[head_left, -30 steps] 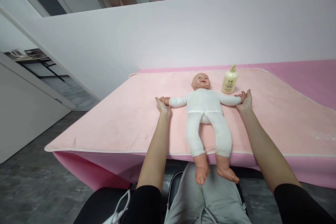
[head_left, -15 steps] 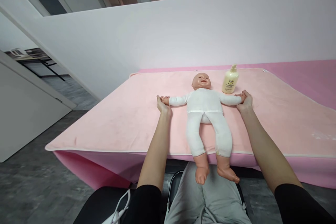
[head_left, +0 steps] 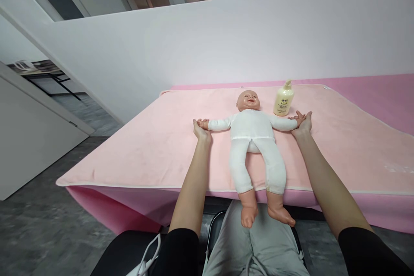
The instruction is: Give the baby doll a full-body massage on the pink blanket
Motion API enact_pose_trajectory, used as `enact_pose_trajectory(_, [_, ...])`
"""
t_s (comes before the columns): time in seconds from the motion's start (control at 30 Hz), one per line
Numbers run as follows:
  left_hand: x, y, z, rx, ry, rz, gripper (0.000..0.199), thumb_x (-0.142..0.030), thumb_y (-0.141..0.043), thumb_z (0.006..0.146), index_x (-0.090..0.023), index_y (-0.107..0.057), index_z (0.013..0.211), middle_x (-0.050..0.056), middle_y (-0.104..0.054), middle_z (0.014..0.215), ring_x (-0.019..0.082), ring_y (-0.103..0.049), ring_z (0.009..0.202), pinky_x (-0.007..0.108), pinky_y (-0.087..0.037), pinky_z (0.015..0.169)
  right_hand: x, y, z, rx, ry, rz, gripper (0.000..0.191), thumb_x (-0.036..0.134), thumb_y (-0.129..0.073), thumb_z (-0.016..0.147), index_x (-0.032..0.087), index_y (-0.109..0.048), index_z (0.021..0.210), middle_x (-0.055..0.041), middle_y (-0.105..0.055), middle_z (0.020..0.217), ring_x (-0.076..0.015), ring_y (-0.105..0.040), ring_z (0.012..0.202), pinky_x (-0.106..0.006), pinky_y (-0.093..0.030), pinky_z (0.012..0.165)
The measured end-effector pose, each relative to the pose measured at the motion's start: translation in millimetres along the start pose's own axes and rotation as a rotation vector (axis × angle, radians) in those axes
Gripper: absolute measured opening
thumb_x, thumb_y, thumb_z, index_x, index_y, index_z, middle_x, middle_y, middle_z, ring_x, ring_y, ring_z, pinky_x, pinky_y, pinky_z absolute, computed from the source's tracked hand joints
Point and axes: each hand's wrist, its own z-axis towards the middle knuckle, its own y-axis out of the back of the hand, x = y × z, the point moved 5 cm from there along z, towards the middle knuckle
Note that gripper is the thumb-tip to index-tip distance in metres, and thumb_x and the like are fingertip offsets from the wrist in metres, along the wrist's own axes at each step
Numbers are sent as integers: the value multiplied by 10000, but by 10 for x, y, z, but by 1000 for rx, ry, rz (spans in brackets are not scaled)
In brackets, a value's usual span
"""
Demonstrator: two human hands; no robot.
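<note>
A baby doll in a white cloth body lies on its back on a pink towel, head toward the wall, its bare feet past the table's front edge. Its arms are spread out to both sides. My left hand holds the doll's hand at the left, fingers closed round it. At the right, my right hand is under the doll's other hand and holds it, with some fingers lifted. Near that arm, beside the doll's head, stands a pale yellow pump bottle.
Behind the table rises a white wall with a window above. A darker pink cover shows under the towel. A black chair with a white cable is at the lower left, and a white door further left.
The fingers of my right hand have shifted and spread a little around the doll's hand. My left hand and the doll's body look nearly unchanged.
</note>
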Motion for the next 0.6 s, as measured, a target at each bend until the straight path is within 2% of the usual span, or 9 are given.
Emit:
enact_pose_trajectory(0.07, [-1, -5, -1, 4, -8, 12, 250, -425, -454, 833, -186, -428, 762, -25, -496, 631, 92, -554, 572, 249, -469, 684, 5, 1, 16, 20, 7, -12, 464, 670, -344, 798, 225, -471, 763, 83, -333, 477, -77, -455, 405, -239, -501, 476])
enact_pose_trajectory(0.2, [-14, -20, -33, 7, -23, 30, 200, -369, -497, 824, -182, -448, 774, -26, -509, 631, 87, -555, 572, 250, -471, 690, 4, 19, 14, -17, -3, 13, 443, 639, -327, 823, 224, -476, 776, 82, -340, 481, -78, -459, 411, -241, -501, 483])
enact_pose_trajectory(0.33, [-33, -27, -70, -9, -31, 40, 195, -357, -437, 867, -176, -468, 803, -18, -522, 632, 82, -558, 567, 243, -473, 686, 16, -4, -26, -13, 7, 13, 440, 639, -330, 819, 227, -479, 775, 81, -338, 480, -84, -458, 412, -244, -494, 475])
enact_pose_trajectory(0.47, [-31, -30, -77, -28, -33, 66, 265, -393, -374, 893, -167, -494, 824, -6, -530, 632, 93, -571, 573, 249, -471, 686, 7, 5, -56, -55, -16, 40, 414, 556, -263, 872, 219, -492, 801, 76, -344, 480, -83, -461, 417, -234, -494, 486])
enact_pose_trajectory(0.6, [-22, -41, -79, -37, -45, 124, 336, -426, -343, 897, -151, -530, 854, 5, -536, 611, 106, -573, 568, 260, -463, 687, 5, 18, -30, -52, 5, 20, 443, 609, -275, 846, 224, -490, 808, 78, -350, 482, -87, -470, 429, -233, -495, 493])
